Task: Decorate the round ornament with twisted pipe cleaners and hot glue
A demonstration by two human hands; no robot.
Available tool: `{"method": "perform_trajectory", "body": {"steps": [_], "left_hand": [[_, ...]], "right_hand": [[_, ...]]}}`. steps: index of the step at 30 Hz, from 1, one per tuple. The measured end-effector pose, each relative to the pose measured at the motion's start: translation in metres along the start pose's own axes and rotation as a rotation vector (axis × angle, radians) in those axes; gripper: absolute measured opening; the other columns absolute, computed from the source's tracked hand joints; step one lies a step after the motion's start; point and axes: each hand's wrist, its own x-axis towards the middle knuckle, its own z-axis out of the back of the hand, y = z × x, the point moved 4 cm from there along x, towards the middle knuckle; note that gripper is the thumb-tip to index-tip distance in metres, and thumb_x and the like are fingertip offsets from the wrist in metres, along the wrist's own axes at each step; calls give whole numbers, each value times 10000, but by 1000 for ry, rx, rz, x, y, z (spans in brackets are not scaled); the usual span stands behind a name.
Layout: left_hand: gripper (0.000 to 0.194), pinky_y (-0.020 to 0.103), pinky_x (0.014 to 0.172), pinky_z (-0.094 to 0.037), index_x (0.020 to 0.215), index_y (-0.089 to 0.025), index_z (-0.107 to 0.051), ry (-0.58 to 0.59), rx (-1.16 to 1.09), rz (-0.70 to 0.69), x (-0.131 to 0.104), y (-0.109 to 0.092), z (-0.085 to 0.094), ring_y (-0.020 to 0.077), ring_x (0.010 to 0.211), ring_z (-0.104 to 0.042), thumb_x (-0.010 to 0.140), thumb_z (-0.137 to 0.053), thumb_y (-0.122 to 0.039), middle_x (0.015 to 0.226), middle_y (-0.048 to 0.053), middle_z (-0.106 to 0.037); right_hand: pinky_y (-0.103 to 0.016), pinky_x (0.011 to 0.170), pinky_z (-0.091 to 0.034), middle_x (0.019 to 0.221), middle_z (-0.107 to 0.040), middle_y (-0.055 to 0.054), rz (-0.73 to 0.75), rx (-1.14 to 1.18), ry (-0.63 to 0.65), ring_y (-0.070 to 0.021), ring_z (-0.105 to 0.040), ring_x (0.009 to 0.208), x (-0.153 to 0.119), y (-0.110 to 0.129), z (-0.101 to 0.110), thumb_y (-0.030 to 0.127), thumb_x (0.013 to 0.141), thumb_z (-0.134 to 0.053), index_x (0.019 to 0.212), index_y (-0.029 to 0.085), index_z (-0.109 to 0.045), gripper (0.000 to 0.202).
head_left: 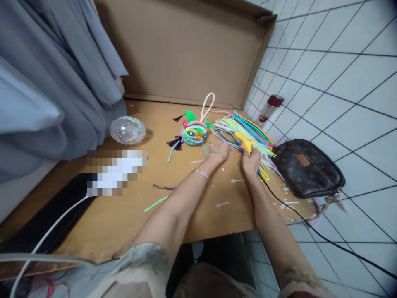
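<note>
A yellow hot glue gun (244,141) with an orange trigger is in my right hand (251,160), its fingers wrapped round the handle. A black cord (273,192) trails from it. Just to the left, my left hand (219,150) is low over the table with curled fingers; what they hold, if anything, is hidden. Beyond that hand sits a round, colourful lion-head ornament (194,133) with green ears, blue eyes, dark tassels and a white loop (208,103). Behind the glue gun lies a bundle of many-coloured thin strips (254,130).
A clear ball with coloured specks (127,130) and a blurred-out white object (118,173) are on the left of the wooden table (204,219). A brown patterned bag (310,165) and a red-capped bottle (269,109) stand right. Cardboard (186,49) rises behind; grey curtain (62,62) hangs left.
</note>
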Motion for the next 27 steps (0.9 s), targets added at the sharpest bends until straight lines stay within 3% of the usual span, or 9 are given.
{"method": "perform_trajectory", "body": {"steps": [4, 7, 9, 13, 15, 17, 21, 23, 27], "left_hand": [[362, 404, 1021, -494, 1251, -83, -698, -2, 98, -43, -9, -8, 9, 322, 1249, -664, 999, -528, -280, 1281, 268, -700], [383, 379, 943, -508, 1317, -79, -642, -110, 144, -113, -34, -5, 28, 321, 1180, -695, 964, -512, -148, 1172, 246, -741], [339, 380, 884, -514, 1243, -70, -679, -126, 183, -123, -53, 8, 39, 348, 1125, -709, 954, -547, -187, 1115, 262, -744], [310, 398, 823, -506, 1185, -86, -709, -151, 230, 17, -82, 50, 52, 370, 1047, -717, 965, -519, -195, 1048, 265, -744], [310, 394, 827, -494, 1173, -121, -722, -141, 210, 38, -89, 60, 48, 359, 1045, -715, 970, -497, -186, 1051, 240, -749], [325, 379, 824, -487, 1174, -154, -729, -124, 168, 12, -90, 58, 37, 336, 1043, -714, 990, -469, -221, 1078, 212, -750], [409, 347, 796, -480, 1293, -214, -690, -77, 171, -108, -80, 31, 13, 285, 1063, -711, 1030, -376, -226, 1286, 174, -691], [429, 347, 810, -480, 1266, -189, -712, -12, 217, -121, -72, 20, 3, 281, 1086, -708, 1029, -354, -187, 1332, 176, -667], [426, 347, 841, -484, 1291, -184, -710, 9, 224, -146, -57, 10, -4, 290, 1182, -670, 1041, -367, -221, 1373, 169, -644]], "right_hand": [[-440, 1018, -443, 1253, -650, -223, 21, 11, 21, -325, -572, 1189, 0, 2, -1, 271, 910, -408, 1321, 73, -618, 503], [-436, 1010, -448, 1254, -650, -221, 30, 2, 41, -322, -569, 1198, -1, 2, -3, 269, 908, -415, 1316, 78, -618, 494], [-432, 1009, -448, 1263, -648, -215, 47, -12, 54, -319, -574, 1190, -3, 3, -5, 278, 909, -419, 1314, 86, -621, 492], [-430, 1009, -448, 1269, -646, -204, 90, -44, 82, -317, -577, 1179, -9, 8, -8, 290, 910, -416, 1287, 102, -645, 480], [-428, 1006, -449, 1265, -645, -210, 85, -58, 88, -319, -580, 1173, -11, 11, -8, 295, 914, -414, 1296, 92, -638, 487], [-428, 1005, -450, 1265, -644, -218, 74, -69, 95, -321, -584, 1170, -11, 11, -7, 296, 916, -415, 1308, 76, -626, 497], [-429, 1016, -448, 1284, -644, -226, 90, -50, 89, -322, -579, 1193, -10, 11, -5, 290, 911, -418, 1319, 61, -618, 509], [-436, 1017, -447, 1295, -646, -229, 103, -39, 83, -325, -579, 1195, -10, 10, -5, 288, 911, -413, 1323, 63, -620, 513], [-438, 1003, -452, 1289, -652, -228, 117, -53, 96, -326, -588, 1176, -10, 10, -5, 283, 915, -414, 1321, 66, -626, 507]]}}
